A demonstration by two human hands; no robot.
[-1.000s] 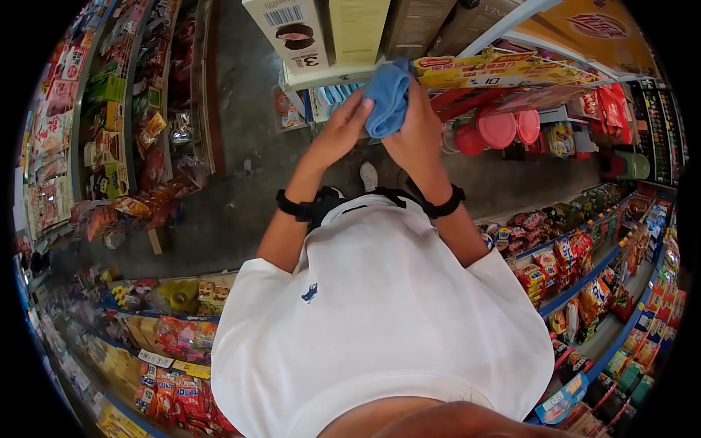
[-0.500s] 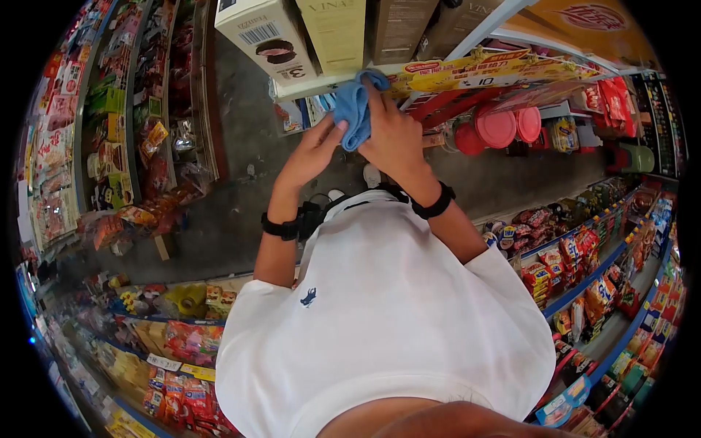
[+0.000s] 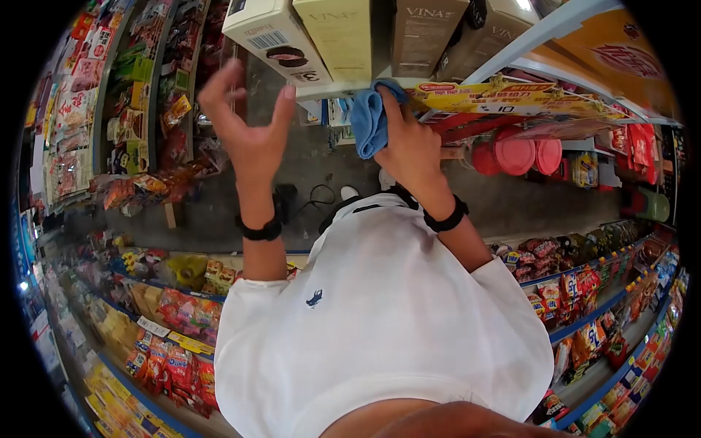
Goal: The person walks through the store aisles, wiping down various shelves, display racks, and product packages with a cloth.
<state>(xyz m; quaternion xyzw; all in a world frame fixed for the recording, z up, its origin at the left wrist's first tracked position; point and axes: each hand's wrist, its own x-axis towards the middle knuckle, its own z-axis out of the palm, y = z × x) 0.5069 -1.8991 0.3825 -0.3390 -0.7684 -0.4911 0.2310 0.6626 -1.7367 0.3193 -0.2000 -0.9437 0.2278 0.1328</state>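
Note:
My right hand (image 3: 411,146) grips a folded blue cloth (image 3: 370,123) at the front edge of a shelf (image 3: 332,90). Nothing is in my left hand (image 3: 252,135), raised left of the cloth with thumb and fingers spread; its fingertips are a little blurred. On that shelf stand a white box with a barcode (image 3: 274,45), a pale yellow box (image 3: 337,36) and a brown box (image 3: 426,36), side by side. The thumb of my left hand is just below the white box in the view. A yellow price strip (image 3: 504,98) runs along the shelf to the right of the cloth.
Shelves of packaged snacks (image 3: 131,109) line the far left, and more (image 3: 577,292) curve along the lower right and lower left. Red round-lidded tubs (image 3: 515,155) stand at the right. A grey floor (image 3: 307,175) with a dark cable shows below the shelf.
My left hand has let go of the cloth and moved left and up, its fingers spreading. The cloth, in my right hand, appears slightly further right than half a second ago.

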